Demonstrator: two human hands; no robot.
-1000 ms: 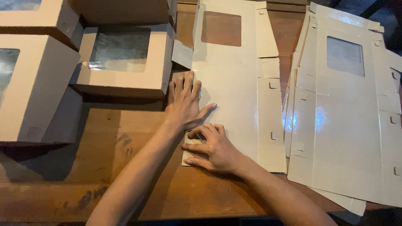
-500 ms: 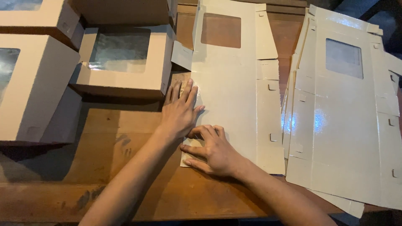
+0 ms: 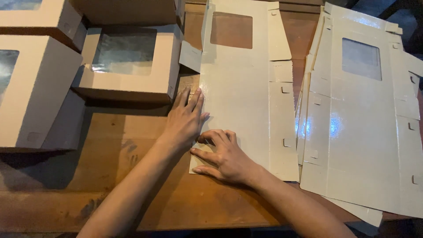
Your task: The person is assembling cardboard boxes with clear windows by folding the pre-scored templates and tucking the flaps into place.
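Your left hand (image 3: 185,121) lies flat, fingers together, on the left edge of the unfolded box sheet (image 3: 240,101) at the desk (image 3: 110,145) middle — your right hand (image 3: 222,156) presses its near left corner, fingers spread. Folded window boxes (image 3: 128,64) sit left; a stack of sheets (image 3: 361,123) right.

Flat box blank (image 3: 240,101) top cut off, lower left corner hidden under right hand (image 3: 224,156)
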